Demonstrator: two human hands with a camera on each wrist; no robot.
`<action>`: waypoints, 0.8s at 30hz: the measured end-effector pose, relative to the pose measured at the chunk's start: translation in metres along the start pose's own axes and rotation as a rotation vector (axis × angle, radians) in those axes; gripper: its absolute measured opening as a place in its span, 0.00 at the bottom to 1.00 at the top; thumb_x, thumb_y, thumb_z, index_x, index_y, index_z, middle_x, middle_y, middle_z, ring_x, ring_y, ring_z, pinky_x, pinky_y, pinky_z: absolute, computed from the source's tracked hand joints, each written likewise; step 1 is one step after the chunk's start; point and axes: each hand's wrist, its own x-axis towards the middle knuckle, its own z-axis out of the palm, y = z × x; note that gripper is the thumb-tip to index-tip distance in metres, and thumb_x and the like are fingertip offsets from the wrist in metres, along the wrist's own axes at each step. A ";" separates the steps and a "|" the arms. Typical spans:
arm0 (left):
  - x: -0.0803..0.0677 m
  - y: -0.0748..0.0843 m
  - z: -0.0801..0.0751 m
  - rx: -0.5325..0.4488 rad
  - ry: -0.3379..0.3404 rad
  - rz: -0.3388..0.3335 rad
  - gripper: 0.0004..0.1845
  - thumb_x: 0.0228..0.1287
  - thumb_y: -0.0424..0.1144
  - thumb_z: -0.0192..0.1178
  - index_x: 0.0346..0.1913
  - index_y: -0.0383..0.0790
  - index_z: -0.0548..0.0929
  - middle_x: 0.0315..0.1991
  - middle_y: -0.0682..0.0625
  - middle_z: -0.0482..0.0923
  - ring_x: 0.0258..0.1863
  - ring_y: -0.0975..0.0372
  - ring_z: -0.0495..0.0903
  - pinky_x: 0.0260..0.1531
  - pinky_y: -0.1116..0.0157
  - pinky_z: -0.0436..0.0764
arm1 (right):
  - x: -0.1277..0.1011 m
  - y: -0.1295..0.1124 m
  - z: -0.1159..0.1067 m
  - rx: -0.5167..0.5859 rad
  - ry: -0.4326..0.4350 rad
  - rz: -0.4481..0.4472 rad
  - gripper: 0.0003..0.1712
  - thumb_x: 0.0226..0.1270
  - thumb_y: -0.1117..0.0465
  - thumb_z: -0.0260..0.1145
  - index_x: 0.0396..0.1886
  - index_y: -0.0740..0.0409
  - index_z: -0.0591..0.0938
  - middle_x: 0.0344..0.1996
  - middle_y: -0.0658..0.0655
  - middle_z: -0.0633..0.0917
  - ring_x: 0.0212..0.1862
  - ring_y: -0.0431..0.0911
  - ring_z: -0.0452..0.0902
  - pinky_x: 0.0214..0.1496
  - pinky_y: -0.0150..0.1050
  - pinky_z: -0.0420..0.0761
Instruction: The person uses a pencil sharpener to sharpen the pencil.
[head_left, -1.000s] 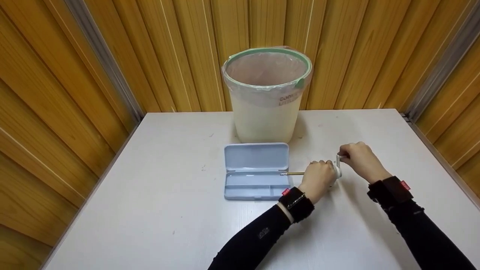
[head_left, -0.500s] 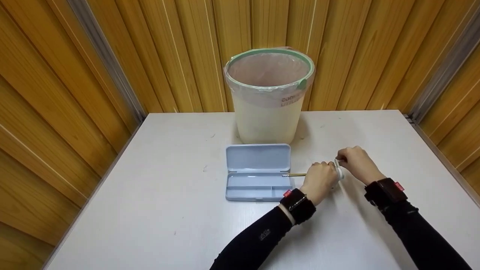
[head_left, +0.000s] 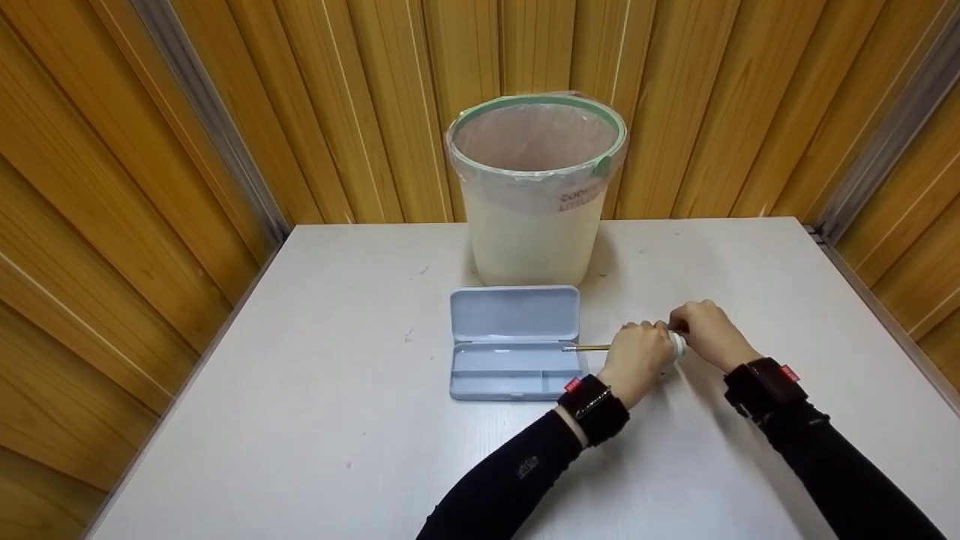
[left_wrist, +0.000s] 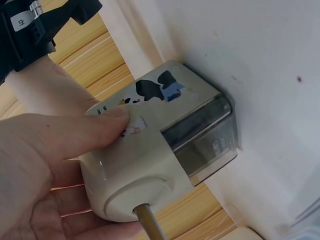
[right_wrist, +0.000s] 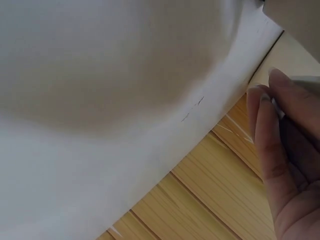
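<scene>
Two hands are clamped at centre-right of the frame: the left hand (head_left: 637, 358) around a cream plastic desktop pencil sharpener (left_wrist: 160, 145) on the white worktop (head_left: 300, 420), the right hand (head_left: 705, 334) on its crank, barely seen. A brown pencil (head_left: 589, 347) is held horizontal, pointing left over the open pale-blue pencil case (head_left: 514, 341). Should the body be gripped loosely, the sharpener could be dragged sideways and the lead snapped.
</scene>
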 end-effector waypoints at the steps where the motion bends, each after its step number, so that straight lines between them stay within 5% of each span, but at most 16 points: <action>1: 0.000 0.000 0.000 -0.004 -0.003 -0.001 0.04 0.61 0.40 0.61 0.37 0.52 0.84 0.32 0.62 0.82 0.28 0.72 0.79 0.26 0.75 0.78 | 0.000 0.000 0.001 0.005 -0.004 0.002 0.10 0.55 0.77 0.64 0.20 0.62 0.84 0.19 0.56 0.84 0.24 0.46 0.74 0.30 0.39 0.73; 10: 0.001 -0.001 -0.002 0.034 -0.013 -0.037 0.04 0.65 0.42 0.57 0.38 0.52 0.82 0.30 0.63 0.82 0.27 0.72 0.79 0.24 0.76 0.77 | -0.006 -0.001 0.010 -0.009 -0.029 0.003 0.10 0.40 0.77 0.68 0.17 0.59 0.83 0.19 0.54 0.84 0.23 0.43 0.69 0.27 0.36 0.67; 15: 0.002 0.000 -0.001 0.024 -0.019 -0.032 0.04 0.65 0.42 0.57 0.38 0.52 0.83 0.30 0.63 0.82 0.27 0.72 0.79 0.25 0.76 0.78 | -0.011 -0.001 0.012 0.037 -0.047 0.026 0.09 0.39 0.77 0.67 0.14 0.60 0.81 0.16 0.51 0.80 0.22 0.42 0.67 0.26 0.35 0.68; 24: 0.001 0.003 -0.002 -0.010 -0.041 -0.030 0.03 0.63 0.44 0.61 0.35 0.51 0.82 0.30 0.62 0.81 0.26 0.72 0.79 0.25 0.75 0.78 | -0.028 0.002 0.008 0.196 -0.116 0.058 0.07 0.42 0.72 0.76 0.20 0.63 0.84 0.21 0.58 0.87 0.24 0.39 0.75 0.29 0.30 0.75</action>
